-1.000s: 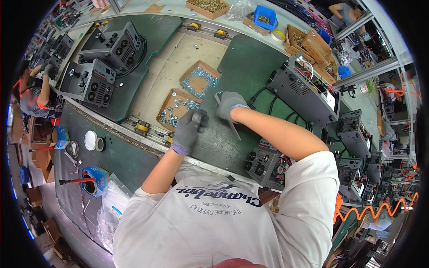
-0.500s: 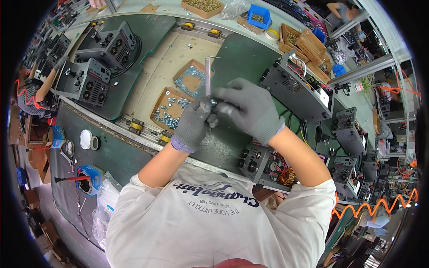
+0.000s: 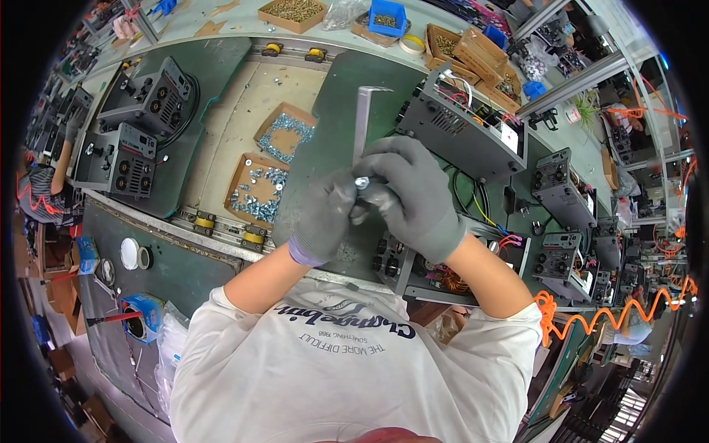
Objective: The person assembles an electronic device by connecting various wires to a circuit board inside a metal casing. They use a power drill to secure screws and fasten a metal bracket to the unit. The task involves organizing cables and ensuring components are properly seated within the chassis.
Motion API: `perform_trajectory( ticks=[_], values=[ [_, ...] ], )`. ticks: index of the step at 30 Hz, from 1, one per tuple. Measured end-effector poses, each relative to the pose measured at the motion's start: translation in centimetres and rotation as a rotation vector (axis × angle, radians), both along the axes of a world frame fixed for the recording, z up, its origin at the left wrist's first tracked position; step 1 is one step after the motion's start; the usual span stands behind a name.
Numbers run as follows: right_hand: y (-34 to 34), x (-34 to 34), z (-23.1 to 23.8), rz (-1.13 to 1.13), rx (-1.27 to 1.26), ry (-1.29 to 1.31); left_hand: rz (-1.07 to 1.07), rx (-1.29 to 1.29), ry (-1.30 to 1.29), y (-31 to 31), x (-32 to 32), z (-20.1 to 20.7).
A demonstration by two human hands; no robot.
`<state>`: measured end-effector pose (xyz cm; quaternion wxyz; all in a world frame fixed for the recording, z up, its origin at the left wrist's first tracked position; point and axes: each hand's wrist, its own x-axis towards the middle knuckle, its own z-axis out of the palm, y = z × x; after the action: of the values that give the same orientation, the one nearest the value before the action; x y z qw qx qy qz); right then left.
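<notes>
Both my hands wear grey gloves and meet in front of my chest, above the green work surface. My left hand (image 3: pixel 323 218), smeared by motion, has its fingers closed at the lower end of a thin, flat metal bracket (image 3: pixel 362 118), whose top is bent sideways. The bracket's lower end is hidden by the fingers. My right hand (image 3: pixel 419 198) pinches a small shiny screw (image 3: pixel 361 182) between thumb and fingers, right beside the left fingertips. Left of the hands, two shallow cardboard trays (image 3: pixel 231 183) hold loose silvery screws.
An open grey machine housing (image 3: pixel 461 133) with wires stands to the right; another opened unit (image 3: pixel 443 277) sits nearer. Two finished-looking units (image 3: pixel 136 166) stand at left. Boxes of brass-coloured parts (image 3: pixel 292 15) and a blue bin (image 3: pixel 388 18) line the far bench. An orange coiled hose (image 3: pixel 613 303) hangs at right.
The view has shifted, so the benches and trays appear further left. The bracket shows more of its bent top, and the screw is more visible between my fingers.
</notes>
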<state>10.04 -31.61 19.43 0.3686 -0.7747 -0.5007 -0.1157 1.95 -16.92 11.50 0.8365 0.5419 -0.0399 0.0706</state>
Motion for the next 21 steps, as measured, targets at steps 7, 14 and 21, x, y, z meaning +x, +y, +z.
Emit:
perform_trajectory(
  ticks=[7, 14, 21],
  values=[
    [-3.0, -0.7, 2.4, -0.105, 0.129, 0.545, 0.166, 0.258, -0.423, -0.3, -0.1, -2.2],
    [-3.2, -2.2, 2.7, -0.131, 0.252, 0.721, 0.123, 0.338, -0.361, -1.3, -0.5, -2.5],
    [-3.0, -4.4, 2.1, -0.143, 0.481, 0.982, 0.108, 0.310, -0.364, -2.6, -0.4, -2.9]
  ],
)
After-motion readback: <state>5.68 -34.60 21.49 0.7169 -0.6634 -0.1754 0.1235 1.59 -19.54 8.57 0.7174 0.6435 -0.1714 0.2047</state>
